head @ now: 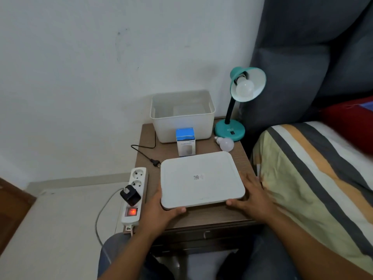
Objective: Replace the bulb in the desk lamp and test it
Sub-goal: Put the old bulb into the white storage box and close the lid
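Presently: white bin lid point(201, 178), near edge of worktop point(201, 217).
Left hand point(161, 209) and right hand point(250, 197) fingers part-curled, gripping lid's near corners.

A small QR-code sticker point(196, 177) is seen on the white lid point(201, 178); print on the blue-and-white box point(185, 141) is too blurred to be read.

box label point(185, 144) blurred, bin contents point(186, 110) indistinct

2 bulbs point(244, 88) point(226, 143), 1 lamp point(232, 110), 1 bin point(182, 118), 1 lid point(201, 178), 1 box point(185, 141), 1 pwr strip point(134, 196).
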Demonstrator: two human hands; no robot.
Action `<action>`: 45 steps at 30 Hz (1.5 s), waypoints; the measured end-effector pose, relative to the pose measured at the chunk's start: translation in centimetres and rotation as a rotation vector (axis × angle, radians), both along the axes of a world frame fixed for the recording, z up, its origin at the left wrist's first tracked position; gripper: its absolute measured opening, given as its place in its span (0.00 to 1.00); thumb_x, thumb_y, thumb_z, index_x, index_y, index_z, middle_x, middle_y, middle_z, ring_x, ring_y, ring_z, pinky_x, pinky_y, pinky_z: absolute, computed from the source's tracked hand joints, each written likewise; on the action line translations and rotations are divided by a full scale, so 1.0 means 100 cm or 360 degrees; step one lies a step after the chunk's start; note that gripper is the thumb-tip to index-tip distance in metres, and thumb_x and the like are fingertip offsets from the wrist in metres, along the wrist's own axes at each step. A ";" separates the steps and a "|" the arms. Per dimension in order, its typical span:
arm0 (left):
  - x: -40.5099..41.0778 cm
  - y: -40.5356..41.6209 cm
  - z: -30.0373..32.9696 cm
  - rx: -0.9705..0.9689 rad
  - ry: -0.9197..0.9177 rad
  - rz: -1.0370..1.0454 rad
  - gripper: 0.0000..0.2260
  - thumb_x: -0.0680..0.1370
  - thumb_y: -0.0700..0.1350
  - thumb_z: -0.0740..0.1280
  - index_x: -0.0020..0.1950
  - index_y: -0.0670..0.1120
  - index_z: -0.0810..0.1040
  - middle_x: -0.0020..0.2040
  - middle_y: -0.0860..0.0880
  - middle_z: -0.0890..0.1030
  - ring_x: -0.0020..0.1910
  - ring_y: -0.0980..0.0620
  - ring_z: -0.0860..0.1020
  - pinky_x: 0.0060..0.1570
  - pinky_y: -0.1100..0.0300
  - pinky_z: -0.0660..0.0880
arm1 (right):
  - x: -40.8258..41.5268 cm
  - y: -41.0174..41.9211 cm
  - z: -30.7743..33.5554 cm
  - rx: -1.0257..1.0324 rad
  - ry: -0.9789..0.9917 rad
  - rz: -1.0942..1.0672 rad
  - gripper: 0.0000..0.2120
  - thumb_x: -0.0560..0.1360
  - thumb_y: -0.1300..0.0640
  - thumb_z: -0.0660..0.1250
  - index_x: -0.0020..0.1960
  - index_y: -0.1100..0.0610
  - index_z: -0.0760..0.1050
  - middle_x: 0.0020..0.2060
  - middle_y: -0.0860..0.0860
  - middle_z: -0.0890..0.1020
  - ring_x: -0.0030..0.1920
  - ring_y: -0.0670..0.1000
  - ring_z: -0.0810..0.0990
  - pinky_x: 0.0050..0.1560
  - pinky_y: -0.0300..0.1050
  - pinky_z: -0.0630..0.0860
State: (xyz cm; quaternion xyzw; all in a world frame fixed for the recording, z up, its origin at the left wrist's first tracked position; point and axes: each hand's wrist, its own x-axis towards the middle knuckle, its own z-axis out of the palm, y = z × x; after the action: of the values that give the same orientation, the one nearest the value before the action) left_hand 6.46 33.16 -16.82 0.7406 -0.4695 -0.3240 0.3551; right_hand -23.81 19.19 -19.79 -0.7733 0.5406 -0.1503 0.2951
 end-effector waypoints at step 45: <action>0.063 -0.122 0.075 0.0165 -0.0584 0.0034 0.34 0.75 0.63 0.69 0.75 0.48 0.67 0.62 0.44 0.80 0.58 0.45 0.80 0.58 0.49 0.77 | 0.044 -0.058 0.036 -0.0007 0.0097 -0.0256 0.25 0.77 0.46 0.67 0.71 0.54 0.70 0.68 0.54 0.76 0.66 0.57 0.75 0.64 0.56 0.75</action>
State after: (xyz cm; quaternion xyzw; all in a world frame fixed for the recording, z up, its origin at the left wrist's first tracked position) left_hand 12.72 20.94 -9.36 0.8094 -0.5013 -0.2035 0.2283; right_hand -19.40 13.37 -16.16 -0.7322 0.6094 -0.1512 0.2638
